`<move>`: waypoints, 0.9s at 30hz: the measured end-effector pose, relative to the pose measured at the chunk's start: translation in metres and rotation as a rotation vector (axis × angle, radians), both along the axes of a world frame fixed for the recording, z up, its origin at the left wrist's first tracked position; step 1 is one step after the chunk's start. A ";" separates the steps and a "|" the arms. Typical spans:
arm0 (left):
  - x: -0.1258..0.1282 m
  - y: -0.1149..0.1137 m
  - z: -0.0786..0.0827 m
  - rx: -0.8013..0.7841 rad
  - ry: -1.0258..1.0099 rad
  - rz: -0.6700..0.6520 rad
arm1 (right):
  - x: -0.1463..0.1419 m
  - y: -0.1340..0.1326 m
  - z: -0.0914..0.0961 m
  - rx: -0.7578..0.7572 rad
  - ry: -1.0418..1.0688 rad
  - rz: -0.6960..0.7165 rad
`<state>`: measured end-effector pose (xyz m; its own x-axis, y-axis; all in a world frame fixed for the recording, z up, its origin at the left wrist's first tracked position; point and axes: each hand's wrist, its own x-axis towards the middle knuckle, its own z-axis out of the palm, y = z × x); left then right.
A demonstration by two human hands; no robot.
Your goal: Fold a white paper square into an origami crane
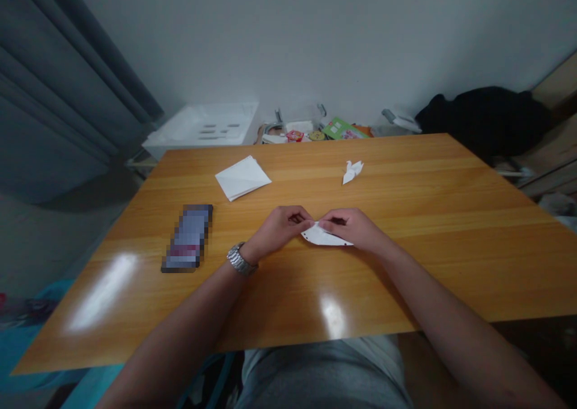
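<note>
Closest in, it's just grey shorts and 2 bare forearms reaching out over the table, with a metal wristwatch on the left wrist.

A bit further out, both hands meet near the middle of the tabletop. The left hand and right hand each have their fingers curled in and pinched down on the folded paper, a small white piece lying flat on the wood right between them. The left one nips the left tip. The right one covers most of the right side, so I can't tell how that hidden edge lines up.

Risk-wise, I'd blame the tabletop first. It's glossy, with 2 glare patches on it, so the paper could skate sideways under pressure and a crease would land crooked. The piece is also small and both pinches crowd 1 spot, so tugging the hands apart could tear it right there.

Left of the hands sits a phone, well apart and in no danger. Further back are a stack of white sheets and a little folded paper figure, both clear of the elbows. Past the far edge there's a white box, some packets and a dark bag by the wall.
</note>
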<state>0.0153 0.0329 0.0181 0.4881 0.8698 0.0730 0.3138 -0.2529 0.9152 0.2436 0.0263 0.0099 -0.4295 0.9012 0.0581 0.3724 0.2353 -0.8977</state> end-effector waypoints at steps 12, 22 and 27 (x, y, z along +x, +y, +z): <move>-0.002 0.007 -0.006 -0.095 -0.078 0.102 | 0.010 0.003 0.000 -0.095 0.026 -0.057; -0.010 0.012 -0.002 0.038 -0.042 0.188 | 0.015 0.011 0.000 -0.111 0.147 -0.102; -0.010 0.011 -0.002 0.081 0.037 0.150 | 0.019 0.014 -0.003 -0.056 0.090 -0.103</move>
